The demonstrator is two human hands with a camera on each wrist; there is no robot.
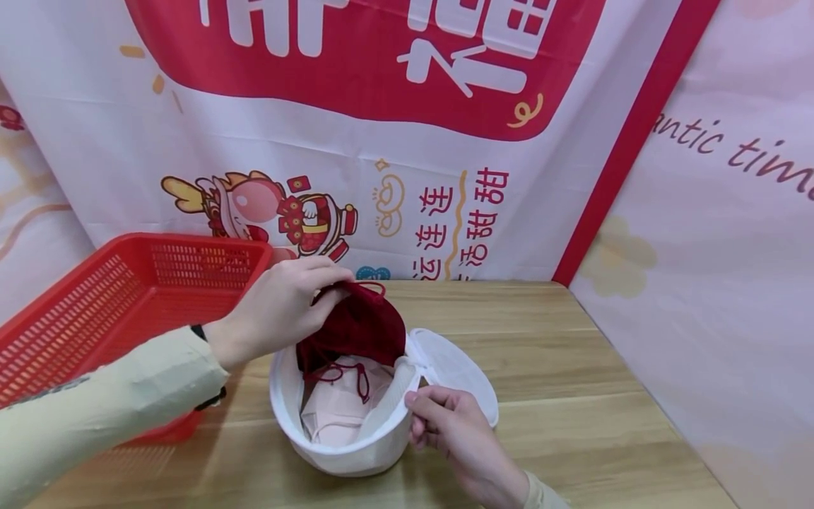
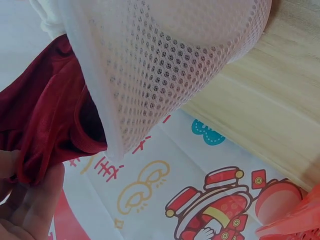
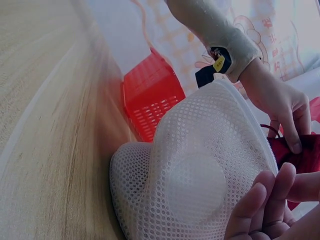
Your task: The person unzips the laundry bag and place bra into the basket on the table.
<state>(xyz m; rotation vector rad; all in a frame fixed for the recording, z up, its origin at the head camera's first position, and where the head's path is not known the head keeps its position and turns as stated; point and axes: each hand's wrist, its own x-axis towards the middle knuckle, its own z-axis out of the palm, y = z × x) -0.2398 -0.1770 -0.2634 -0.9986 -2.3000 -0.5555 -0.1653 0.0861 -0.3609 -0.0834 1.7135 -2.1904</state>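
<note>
A white mesh laundry bag (image 1: 356, 459) stands with its mouth up and its round zippered lid (image 1: 461, 375) folded back to the right. At the far rim, my left hand (image 1: 286, 307) pinches a dark red velvety cloth piece with thin cords (image 1: 365, 325), its lower part inside the mouth. In the left wrist view, the red cloth (image 2: 55, 105) is bunched between thumb and fingers. Below it, a pale pink cloth item (image 1: 346, 403) lies in the bag, a red cord looped over it. My right hand (image 1: 454, 435) pinches the bag's right rim near the lid's hinge.
A red plastic basket (image 1: 149, 297) with slotted sides stands to the left, close to my left forearm. The wooden table (image 1: 559, 417) extends to the right. A printed cloth backdrop (image 1: 356, 120) rises behind the table's back edge.
</note>
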